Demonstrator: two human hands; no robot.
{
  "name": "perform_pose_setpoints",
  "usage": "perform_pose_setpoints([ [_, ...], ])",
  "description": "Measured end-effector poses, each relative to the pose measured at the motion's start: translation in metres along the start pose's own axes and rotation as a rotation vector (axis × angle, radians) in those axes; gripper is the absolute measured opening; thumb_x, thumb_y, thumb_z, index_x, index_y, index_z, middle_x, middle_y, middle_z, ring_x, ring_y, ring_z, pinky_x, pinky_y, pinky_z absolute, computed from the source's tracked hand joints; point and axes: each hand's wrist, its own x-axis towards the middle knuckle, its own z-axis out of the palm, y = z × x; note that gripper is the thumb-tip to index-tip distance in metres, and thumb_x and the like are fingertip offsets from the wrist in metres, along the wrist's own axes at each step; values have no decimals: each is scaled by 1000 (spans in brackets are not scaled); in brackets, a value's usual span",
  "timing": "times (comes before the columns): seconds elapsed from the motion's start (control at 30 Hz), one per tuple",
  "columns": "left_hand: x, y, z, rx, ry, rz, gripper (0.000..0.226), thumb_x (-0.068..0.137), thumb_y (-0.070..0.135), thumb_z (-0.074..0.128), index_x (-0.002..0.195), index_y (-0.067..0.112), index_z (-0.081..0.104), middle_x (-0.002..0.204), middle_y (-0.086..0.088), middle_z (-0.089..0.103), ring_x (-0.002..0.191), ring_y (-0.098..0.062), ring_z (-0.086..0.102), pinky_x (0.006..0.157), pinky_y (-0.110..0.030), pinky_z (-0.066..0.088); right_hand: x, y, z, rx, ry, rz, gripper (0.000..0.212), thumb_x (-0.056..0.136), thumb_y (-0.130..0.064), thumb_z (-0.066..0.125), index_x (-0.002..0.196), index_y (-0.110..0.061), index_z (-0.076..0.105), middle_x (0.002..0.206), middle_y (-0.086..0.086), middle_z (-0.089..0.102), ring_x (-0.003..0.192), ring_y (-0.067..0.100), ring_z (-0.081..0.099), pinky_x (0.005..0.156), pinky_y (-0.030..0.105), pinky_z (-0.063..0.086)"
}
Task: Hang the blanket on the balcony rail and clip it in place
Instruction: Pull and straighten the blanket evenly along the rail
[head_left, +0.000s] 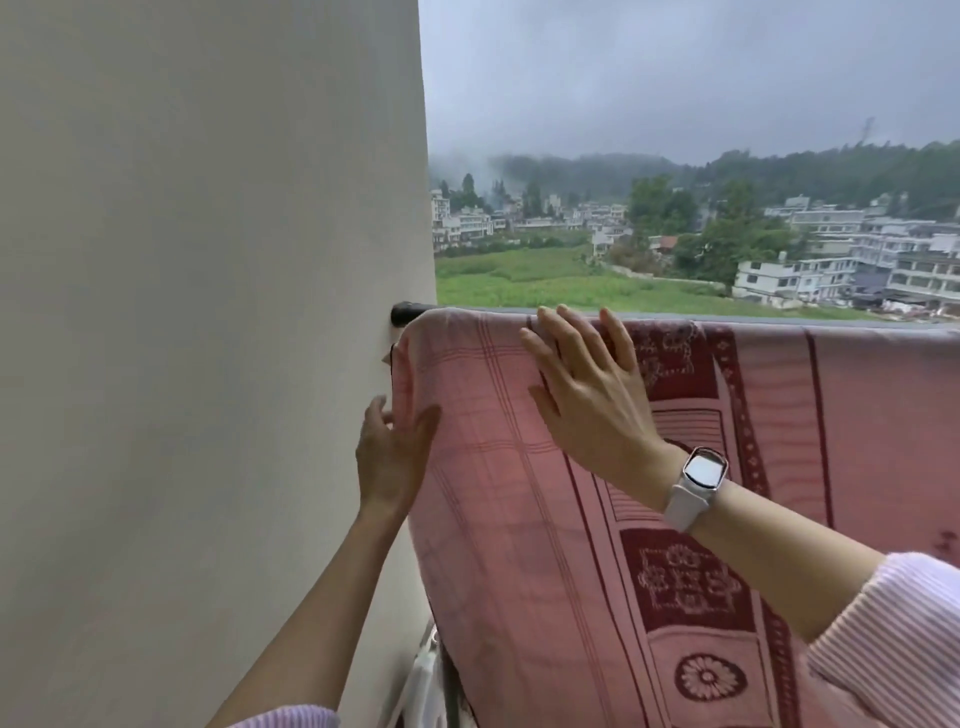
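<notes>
Up against the pale plastered wall (208, 364), seen from the head camera, the pink woven blanket with dark red patterned panels (545, 519) already lies draped over the dark metal balcony rail (408, 313), hanging down on the near side. Her left hand (392, 457) touches the blanket's left edge with fingers loosely spread, gripping nothing as far as I can see. Her right hand (587, 384), a white watch (696, 486) on its wrist, lies flat and open against the cloth just under the rail.

No clip shows anywhere, so I judge clipping is not yet done. With nothing pinning it, the blanket could slide off and drop outside, since beyond the rail is open air. The wall hems the left hand in tightly; only a short stub of rail stays bare there. Rightward the rail runs on, covered by cloth, with room to move.
</notes>
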Motion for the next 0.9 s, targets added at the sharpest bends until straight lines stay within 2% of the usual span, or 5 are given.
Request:
perform_pose_setpoints([
  [0.1, -14, -14, -3, -14, -27, 18, 19, 84, 32, 61, 88, 13, 56, 78, 1, 56, 74, -17, 51, 60, -24, 39, -23, -19, 8, 23, -16, -23, 45, 84, -23, 46, 128, -11, 48, 138, 12, 46, 133, 25, 27, 112, 52, 13],
  [0.23, -22, -23, -20, 77, -3, 169, 41, 86, 22, 59, 56, 14, 33, 55, 2, 35, 54, -17, 31, 48, -20, 27, -40, -40, 15, 59, -95, -72, 56, 79, -34, 59, 128, -10, 44, 130, 11, 52, 125, 26, 37, 108, 51, 27],
  [0.43, -13, 12, -48, 105, 219, 472, 35, 87, 8, 56, 62, 16, 32, 57, 10, 32, 51, -6, 30, 51, -21, 24, -25, -54, 20, -33, -132, -56, 87, 65, -45, 70, 135, -7, 33, 135, 11, 39, 124, 29, 32, 103, 55, 30],
  [0.6, 25, 62, -53, 126, 297, 579, 18, 89, 7, 49, 73, 1, 51, 68, -11, 54, 61, -21, 45, 57, -22, 31, 24, -39, 1, 5, 155, -105, 16, 81, -30, 60, 81, -14, 61, 72, 0, 62, 63, 20, 59, 48, 27, 42],
  [0.9, 107, 169, -42, 162, 434, 750, 26, 95, 26, 43, 95, 4, 58, 95, -15, 68, 86, -34, 62, 71, -36, 46, 150, 22, -42, 245, 244, -52, 32, 88, -36, 50, 76, -9, 62, 62, 0, 65, 42, 10, 45, 42, 9, 23],
])
